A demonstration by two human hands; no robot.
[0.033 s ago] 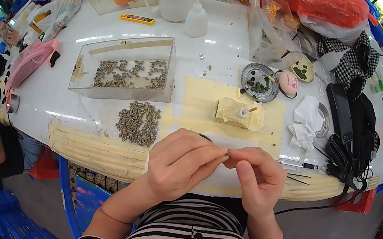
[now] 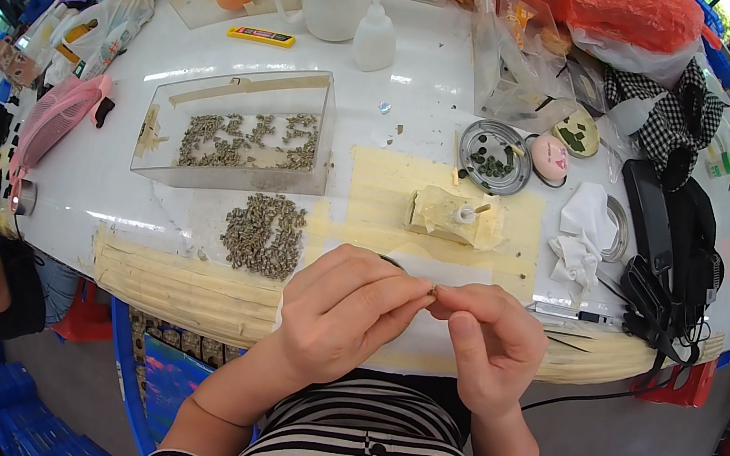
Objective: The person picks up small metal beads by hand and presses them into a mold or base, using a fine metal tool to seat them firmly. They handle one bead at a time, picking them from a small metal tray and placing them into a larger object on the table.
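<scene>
Btwn L hand (image 2: pixel 332 319) & R hand (image 2: pixel 493 351) fingertips: tiny piece (image 2: pixel 433 292), detail unclear. L hand pinches it; R hand meets it, can't tell if gripping. Bits pile (image 2: pixel 263 234) just past/left of L hand. Prob best: light pinch, steady wrists.

Pinched piece (image 2: pixel 433 292) too small to identify.

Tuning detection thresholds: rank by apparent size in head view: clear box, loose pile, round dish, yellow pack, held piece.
Largest to smallest:
1. Clear box
2. Loose pile and round dish: look alike, unranked
3. Yellow pack
4. Held piece, partly hidden
</scene>
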